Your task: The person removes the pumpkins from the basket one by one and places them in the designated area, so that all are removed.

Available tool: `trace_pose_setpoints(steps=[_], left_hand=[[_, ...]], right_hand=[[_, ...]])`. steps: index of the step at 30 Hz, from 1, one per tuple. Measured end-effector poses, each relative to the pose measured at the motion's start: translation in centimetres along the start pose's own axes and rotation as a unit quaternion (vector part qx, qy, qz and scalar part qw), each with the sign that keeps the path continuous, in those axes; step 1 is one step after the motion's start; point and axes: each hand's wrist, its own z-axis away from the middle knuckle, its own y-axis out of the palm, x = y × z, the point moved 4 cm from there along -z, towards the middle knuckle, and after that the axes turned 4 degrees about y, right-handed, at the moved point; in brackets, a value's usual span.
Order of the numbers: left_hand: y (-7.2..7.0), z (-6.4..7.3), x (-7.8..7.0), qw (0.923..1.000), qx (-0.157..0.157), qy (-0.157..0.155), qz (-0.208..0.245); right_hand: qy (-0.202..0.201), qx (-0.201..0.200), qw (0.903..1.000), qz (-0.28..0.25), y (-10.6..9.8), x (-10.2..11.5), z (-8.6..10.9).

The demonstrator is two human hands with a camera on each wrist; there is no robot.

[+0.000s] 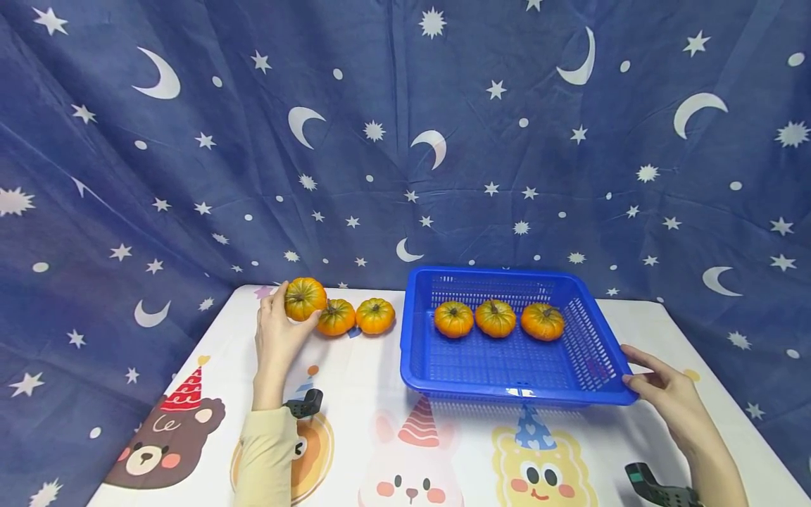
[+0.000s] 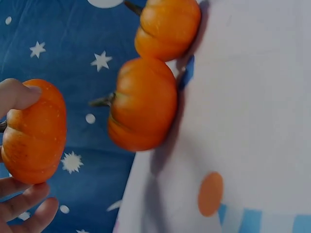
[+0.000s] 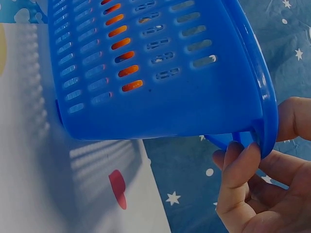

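My left hand (image 1: 279, 336) pinches a small orange pumpkin (image 1: 305, 298) between thumb and fingers, and in the left wrist view this pumpkin (image 2: 38, 133) hangs off the table surface. Just right of it, two more pumpkins sit side by side on the table, a nearer one (image 1: 336, 317) and a farther one (image 1: 375, 316). A blue plastic basket (image 1: 516, 396) with slotted walls holds three pumpkins in a row, the middle one (image 1: 495, 319) among them. With thumb and fingers, my right hand (image 1: 671, 394) grips the basket's rim at its front right corner, as the right wrist view shows.
A white tablecloth (image 1: 342, 436) with cartoon animals in party hats covers the table. Behind it hangs a dark blue curtain (image 1: 380, 232) printed with moons and stars. Dark wrist devices are strapped near both hands.
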Motion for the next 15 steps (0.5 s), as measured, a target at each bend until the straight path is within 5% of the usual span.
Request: trace_pose_setpoints(steps=[15], left_hand=[[1.4, -0.8, 3.2, 0.9986, -0.012, -0.052, 0.003]], right_hand=[[-0.009, -0.006, 0.9999, -0.009, 0.0, -0.1, 0.0]])
